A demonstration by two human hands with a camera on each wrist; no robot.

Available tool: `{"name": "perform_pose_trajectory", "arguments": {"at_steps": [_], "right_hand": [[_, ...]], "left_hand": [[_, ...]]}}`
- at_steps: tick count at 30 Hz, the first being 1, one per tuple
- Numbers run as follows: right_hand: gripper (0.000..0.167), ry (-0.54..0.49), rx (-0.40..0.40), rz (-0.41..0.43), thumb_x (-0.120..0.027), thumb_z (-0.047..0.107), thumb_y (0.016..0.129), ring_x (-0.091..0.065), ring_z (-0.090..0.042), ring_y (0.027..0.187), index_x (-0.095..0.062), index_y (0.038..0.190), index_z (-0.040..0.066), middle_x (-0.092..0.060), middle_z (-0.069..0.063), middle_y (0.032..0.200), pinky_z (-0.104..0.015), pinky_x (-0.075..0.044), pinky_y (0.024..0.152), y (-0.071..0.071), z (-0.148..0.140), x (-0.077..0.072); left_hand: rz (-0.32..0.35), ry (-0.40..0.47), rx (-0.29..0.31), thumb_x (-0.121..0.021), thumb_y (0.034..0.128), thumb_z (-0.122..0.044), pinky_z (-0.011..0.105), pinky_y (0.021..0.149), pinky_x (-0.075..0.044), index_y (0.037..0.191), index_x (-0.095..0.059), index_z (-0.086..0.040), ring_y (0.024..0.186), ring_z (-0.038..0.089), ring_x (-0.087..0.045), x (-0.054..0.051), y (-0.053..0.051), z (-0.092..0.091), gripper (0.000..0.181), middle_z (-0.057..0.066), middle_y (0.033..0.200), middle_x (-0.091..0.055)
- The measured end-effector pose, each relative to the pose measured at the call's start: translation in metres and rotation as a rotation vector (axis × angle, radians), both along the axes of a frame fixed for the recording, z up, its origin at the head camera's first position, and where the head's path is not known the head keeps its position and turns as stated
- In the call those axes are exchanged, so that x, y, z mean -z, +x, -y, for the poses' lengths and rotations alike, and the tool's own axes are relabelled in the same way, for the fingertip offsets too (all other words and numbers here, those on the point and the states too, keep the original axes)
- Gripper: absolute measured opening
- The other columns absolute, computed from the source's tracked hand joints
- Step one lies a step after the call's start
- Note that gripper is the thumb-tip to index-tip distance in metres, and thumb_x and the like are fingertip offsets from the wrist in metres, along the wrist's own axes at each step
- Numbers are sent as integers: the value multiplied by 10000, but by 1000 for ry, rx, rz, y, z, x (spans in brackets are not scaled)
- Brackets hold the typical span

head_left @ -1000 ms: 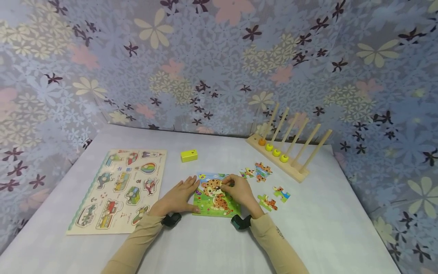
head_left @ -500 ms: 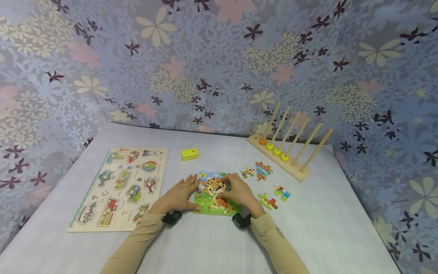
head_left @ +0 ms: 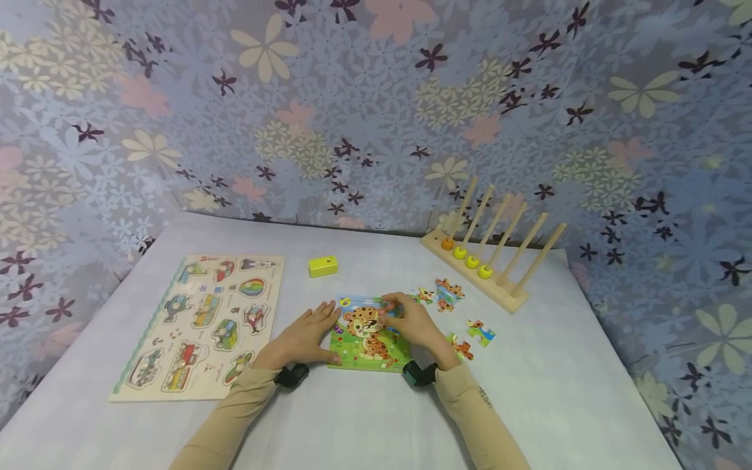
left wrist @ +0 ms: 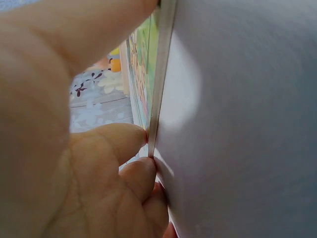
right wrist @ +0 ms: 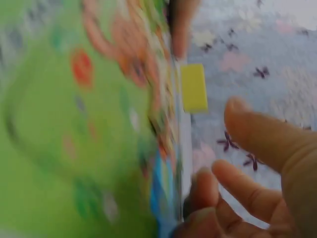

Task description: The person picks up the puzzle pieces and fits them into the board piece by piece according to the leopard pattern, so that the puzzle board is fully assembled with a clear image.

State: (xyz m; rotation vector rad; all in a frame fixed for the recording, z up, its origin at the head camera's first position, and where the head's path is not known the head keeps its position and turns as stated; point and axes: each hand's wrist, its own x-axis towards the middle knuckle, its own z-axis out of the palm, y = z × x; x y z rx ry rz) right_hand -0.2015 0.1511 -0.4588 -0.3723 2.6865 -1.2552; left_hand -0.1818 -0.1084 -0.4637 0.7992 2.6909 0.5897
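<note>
1. Leopard puzzle, head view: it is seen flat on the table, between both hands. Beyond it a yellow block is placed; to its left, the vehicle board; to its right, loose puzzle pieces, with the peg rack set beyond it and further right. By its look, the puzzle is judged light, stiff and rather smooth, likely to slide if pushed; its thin pieces could be popped loose, so it is best held by its outer edges. The left hand is laid along the puzzle's left edge, fingers nearly straight, thumb spread toward the near corner. The right hand is arched over the puzzle's right part, thumb and index finger parted.

2. Left wrist view: the puzzle's thin edge is touched by the fingertips and the thumb; it is braced rather than gripped.

3. Right wrist view, blurred: a clear gap is left between thumb and index finger, and nothing is seen held there. The other fingers are loosely bent beside the puzzle; whether it is touched by them cannot be told.
</note>
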Motion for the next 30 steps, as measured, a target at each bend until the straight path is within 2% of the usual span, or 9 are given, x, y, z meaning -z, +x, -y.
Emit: {"name": "perform_pose_trajectory", "arguments": {"at_steps": [3, 6, 9, 12, 14, 18, 21, 26, 30], "right_hand": [[427, -13, 68, -22, -643, 183, 938, -595, -238, 884, -552, 1343, 84, -589, -145, 1227, -323, -501, 669, -5, -13, -2], [446, 35, 113, -71, -629, 153, 942, -581, -342, 1112, -530, 1372, 86, -532, -170, 1362, -444, -531, 861, -10, -28, -2], [483, 137, 116, -105, -607, 118, 940, -409, -414, 1356, -494, 1408, 70, -430, -200, 1479, -589, -363, 1102, -16, -41, 0], [513, 228, 96, -106, -590, 83, 927, -275, -437, 1435, -468, 1424, 41, -361, -221, 1529, -606, -214, 1180, -19, -49, 2], [518, 267, 81, -92, -583, 71, 926, -249, -444, 1444, -459, 1426, 24, -341, -236, 1537, -594, -180, 1195, -18, -52, 2], [461, 315, 58, -131, -587, 47, 925, -329, -427, 1408, -512, 1378, 8, -433, -237, 1475, -569, -183, 1204, -18, -54, 4], [430, 318, 69, -154, -601, 27, 915, -367, -410, 1382, -554, 1343, 26, -493, -223, 1414, -572, -212, 1194, -19, -54, 4], [449, 283, 97, -121, -610, 4, 900, -323, -437, 1405, -560, 1345, 49, -522, -233, 1361, -598, -247, 1170, -18, -54, 1], [496, 254, 114, -83, -638, -5, 873, -464, -412, 1287, -535, 1357, 28, -586, -218, 1243, -569, -381, 1082, -17, -54, -1]], "left_hand": [[5, -7, -7, -743, 795, -482, 540, 1222, -146, 1524, -240, -8, 1500, 370, -137, 2, 0, 0, 1004, 207, 1608, -151], [6, -5, -13, -744, 793, -482, 542, 1221, -144, 1522, -243, -2, 1499, 371, -138, 3, -1, 1, 1006, 210, 1608, -149], [9, -8, -21, -746, 792, -477, 540, 1223, -141, 1522, -244, -5, 1501, 368, -137, 4, -1, 1, 1004, 206, 1609, -149], [11, -6, -23, -748, 794, -467, 541, 1223, -140, 1522, -244, -3, 1500, 370, -137, 2, -1, 0, 1000, 207, 1609, -151], [11, -3, -20, -750, 795, -460, 543, 1222, -141, 1521, -245, -1, 1499, 373, -138, 1, 0, -1, 996, 210, 1608, -153], [13, -3, -19, -750, 797, -455, 539, 1223, -140, 1523, -242, -4, 1501, 369, -135, 1, 0, -2, 994, 207, 1608, -152], [13, -4, -19, -749, 797, -455, 535, 1225, -139, 1524, -241, -6, 1501, 367, -136, 1, 0, -2, 994, 205, 1609, -153], [16, -2, -19, -751, 797, -453, 538, 1224, -139, 1522, -242, 0, 1501, 369, -134, 0, 0, -2, 995, 209, 1608, -153], [19, -5, -19, -750, 798, -455, 536, 1225, -139, 1523, -239, -3, 1502, 365, -131, -1, 1, -3, 996, 206, 1609, -153]]}}
